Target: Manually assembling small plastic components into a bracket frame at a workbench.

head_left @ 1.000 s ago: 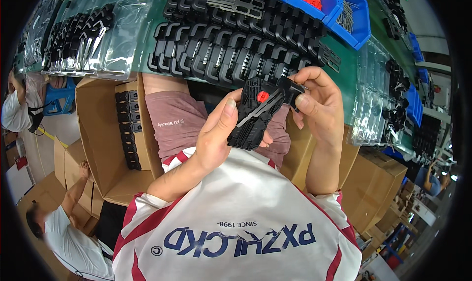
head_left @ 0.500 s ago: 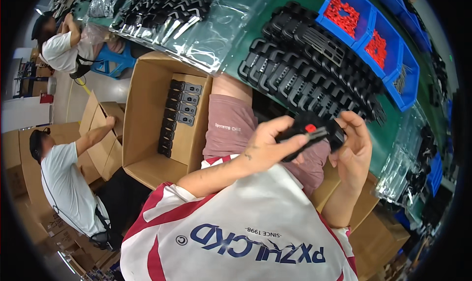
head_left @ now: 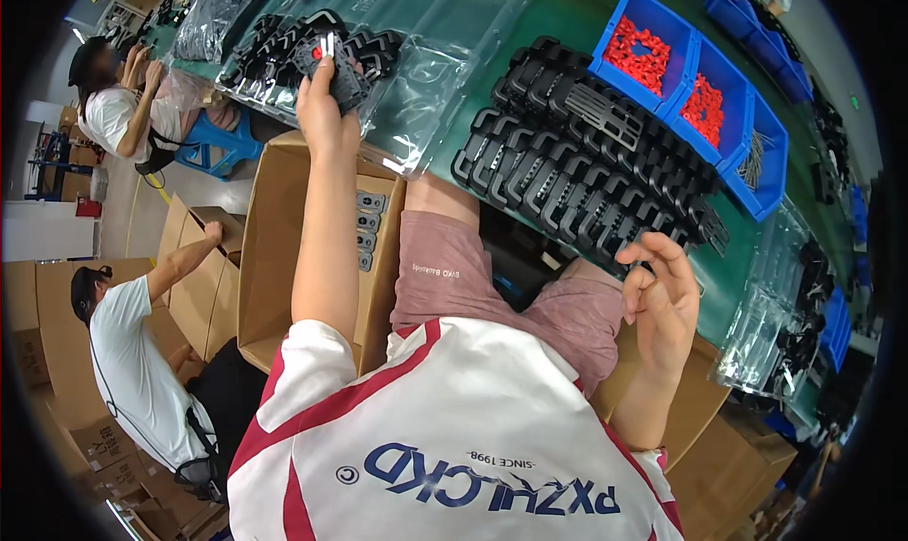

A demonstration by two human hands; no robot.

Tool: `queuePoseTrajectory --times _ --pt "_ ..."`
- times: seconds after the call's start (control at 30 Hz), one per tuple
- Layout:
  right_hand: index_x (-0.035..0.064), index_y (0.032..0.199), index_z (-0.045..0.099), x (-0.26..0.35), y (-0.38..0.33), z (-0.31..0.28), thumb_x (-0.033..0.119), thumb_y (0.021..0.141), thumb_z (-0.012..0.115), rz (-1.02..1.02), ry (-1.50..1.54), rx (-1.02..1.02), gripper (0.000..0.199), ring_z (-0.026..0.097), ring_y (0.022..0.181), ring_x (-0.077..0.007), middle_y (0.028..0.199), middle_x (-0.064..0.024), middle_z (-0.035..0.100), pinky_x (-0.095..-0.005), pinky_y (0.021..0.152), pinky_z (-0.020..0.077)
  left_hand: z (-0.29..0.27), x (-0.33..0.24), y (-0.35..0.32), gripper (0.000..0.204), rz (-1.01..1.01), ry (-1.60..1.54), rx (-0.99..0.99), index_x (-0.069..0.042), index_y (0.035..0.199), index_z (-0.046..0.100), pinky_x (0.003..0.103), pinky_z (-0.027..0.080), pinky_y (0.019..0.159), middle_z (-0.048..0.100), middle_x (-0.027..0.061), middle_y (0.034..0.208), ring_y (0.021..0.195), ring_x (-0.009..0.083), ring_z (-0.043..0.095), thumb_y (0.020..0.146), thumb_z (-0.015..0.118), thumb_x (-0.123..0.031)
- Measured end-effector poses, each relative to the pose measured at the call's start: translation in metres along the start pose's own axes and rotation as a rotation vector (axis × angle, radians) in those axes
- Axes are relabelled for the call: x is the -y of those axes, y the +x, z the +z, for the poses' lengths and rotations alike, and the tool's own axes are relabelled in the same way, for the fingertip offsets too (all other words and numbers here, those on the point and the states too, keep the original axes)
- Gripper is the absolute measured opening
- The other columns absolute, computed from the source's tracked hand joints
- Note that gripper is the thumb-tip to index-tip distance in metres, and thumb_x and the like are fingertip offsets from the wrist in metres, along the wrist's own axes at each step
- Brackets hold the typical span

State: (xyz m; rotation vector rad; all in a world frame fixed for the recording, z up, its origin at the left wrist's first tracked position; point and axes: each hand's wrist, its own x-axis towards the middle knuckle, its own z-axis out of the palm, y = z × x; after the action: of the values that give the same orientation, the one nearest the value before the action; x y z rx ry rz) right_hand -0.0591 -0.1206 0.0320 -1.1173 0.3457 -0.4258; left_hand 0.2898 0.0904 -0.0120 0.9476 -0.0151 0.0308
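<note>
Left hand (head_left: pixel 326 117) has the black part (head_left: pixel 350 85) with the red insert (head_left: pixel 317 54), out at the far left by the clear tray (head_left: pixel 430 51) on the counter (head_left: pixel 567 19). Fingers clamped on it: thumb across the upper face by the bright strip (head_left: pixel 329 44), the others mostly hidden, so can't tell how they wrap. Part sits at the thumb tip, far side of the palm, long axis looks slanted far left to near right.

What matters: held part vs the pile of black pieces (head_left: pixel 265 59) in the tray. Seen from here it overlaps the pile, with pieces showing left and right of it; can't tell if touching or just over. Left arm is the nearer one by a lot, reaching past the cardboard box (head_left: pixel 270 257).

Right hand (head_left: pixel 664 305) is well apart, near right, fingers loosely curled, nothing visible in them. Closest to it: rows of black frames (head_left: pixel 567 182) along the counter edge, metal strips (head_left: pixel 603 117) on top, blue bins (head_left: pixel 629 89) beyond
</note>
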Motion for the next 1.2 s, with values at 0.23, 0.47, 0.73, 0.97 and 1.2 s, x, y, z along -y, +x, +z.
queuePoseTrajectory --times 0.23,0.47,0.73,0.97,1.2 --pt "-0.0019 0.115 0.048 -0.012 0.007 -0.001 0.007 0.085 0.059 0.033 0.073 0.031 0.034 0.047 0.059 -0.0120 0.108 -0.0214 0.057 -0.0183 0.050 0.0382 0.066 -0.019 -0.143 0.033 -0.143 0.086 0.220 0.002 0.116 0.051 0.023 0.050 0.068 0.065 0.0140 0.096 0.077 0.0166 0.063 0.087 0.060 -0.009" --pt "0.0005 0.109 0.047 -0.015 0.016 0.026 0.005 0.082 0.057 -0.121 0.155 -0.079 0.029 0.056 0.072 -0.0170 0.103 -0.0163 0.058 -0.0240 0.065 0.0487 0.077 -0.009 -0.249 0.029 -0.341 0.074 0.809 0.007 0.108 0.059 0.032 0.040 0.099 0.048 0.0200 0.135 0.118 0.0254 0.051 0.079 0.062 0.000" --pt "-0.0031 0.118 0.049 -0.004 0.023 0.001 0.008 0.084 0.052 -0.185 0.149 -0.238 0.036 0.059 0.073 -0.0175 0.091 -0.0155 0.062 -0.0257 0.067 0.0490 0.076 -0.023 -0.242 0.036 -0.971 0.198 0.914 0.007 0.116 0.051 0.028 0.056 0.070 0.062 0.0192 0.104 0.081 0.0259 0.068 0.083 0.060 -0.004" --pt "-0.0036 0.113 0.056 0.019 0.036 -0.008 0.010 0.086 0.051 0.025 0.082 -0.003 0.031 0.057 0.069 -0.0140 0.085 -0.0126 0.063 -0.0227 0.065 0.0473 0.068 -0.012 -0.235 0.030 -1.078 0.133 0.949 0.008 0.110 0.052 0.027 0.056 0.057 0.064 0.0169 0.087 0.062 0.0273 0.067 0.082 0.057 -0.001" --pt "-0.0034 0.102 0.062 0.024 0.031 -0.010 0.004 0.084 0.058 0.087 -0.176 0.176 0.021 0.055 0.068 -0.0096 0.083 -0.0087 0.063 -0.0187 0.064 0.0452 0.061 -0.006 -0.231 0.029 -1.134 0.045 0.931 0.009 0.108 0.051 0.029 0.056 0.056 0.064 0.0183 0.087 0.061 0.0293 0.067 0.081 0.054 0.000"
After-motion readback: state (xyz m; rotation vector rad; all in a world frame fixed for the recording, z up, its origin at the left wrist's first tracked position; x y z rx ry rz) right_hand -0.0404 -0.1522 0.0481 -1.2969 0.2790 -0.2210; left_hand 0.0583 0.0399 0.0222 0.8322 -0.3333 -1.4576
